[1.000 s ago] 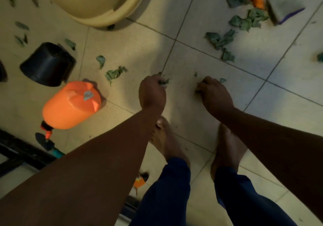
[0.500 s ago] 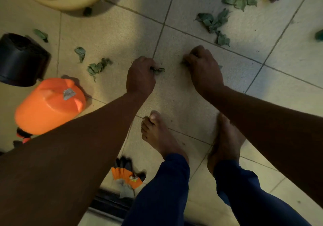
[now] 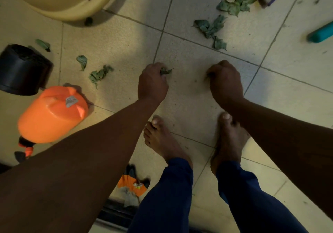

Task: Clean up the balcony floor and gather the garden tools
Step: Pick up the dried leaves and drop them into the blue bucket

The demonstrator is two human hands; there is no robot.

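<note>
Left hand (image 3: 152, 83) fisted on crumpled leaves (image 3: 165, 71); right hand (image 3: 225, 81) clenched, contents barely visible. Both low over the tiled floor (image 3: 189, 96). More leaf scraps (image 3: 210, 28) lie beyond: light, limp, crushable. Probably best pinched in bunches.

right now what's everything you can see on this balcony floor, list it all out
basin: one, cream, top left
pot: one, black, on its side, far left
sprayer: one, orange, lying left
gloves: orange and grey, bottom centre
teal handle: one, right edge
loose leaves: several clumps, green, scattered left and top right
left hand: closed on leaves
right hand: closed, bits of green at the fingers
bare feet: two, on the tiles
</note>
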